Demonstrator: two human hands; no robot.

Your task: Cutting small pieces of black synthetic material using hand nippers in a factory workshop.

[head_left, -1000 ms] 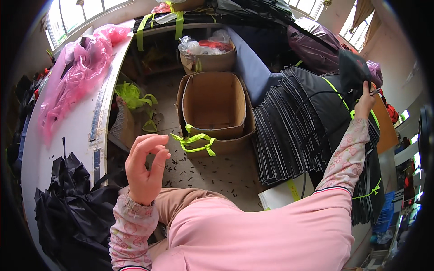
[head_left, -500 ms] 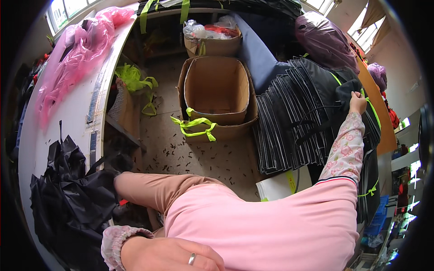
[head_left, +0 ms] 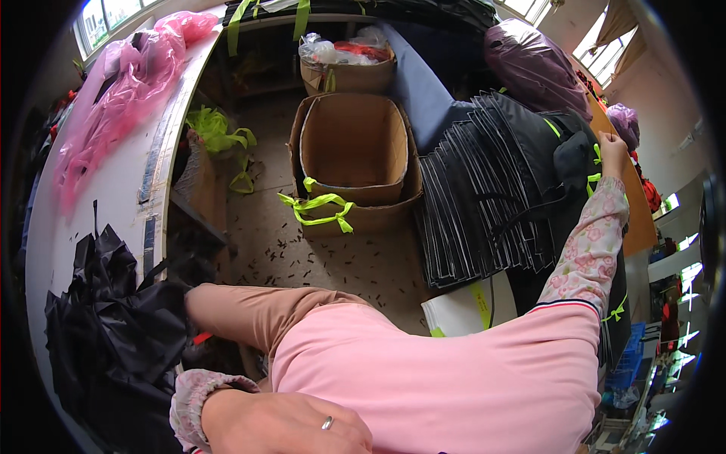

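My right hand reaches out to the far right, beyond a pile of flat black fabric pieces with pale edges. Its fingers are pinched together; whatever they grip is too small to make out. Right beside its wrist, a bright green strip shows at the edge of the pile. A loose black strap lies across the pieces. My left hand, with a ring on one finger, rests low in front of my pink top. The lower edge cuts off its fingertips, so its grip is hidden.
Nested cardboard boxes stand on the floor, with a green strip tied at the front one. A white table on the left bears pink plastic and crumpled black fabric. A purple bag sits behind the pile.
My right hand has moved outward and slightly farther away, off the top of the black pile to its right side. The view has shifted slightly; my left hand stays low.
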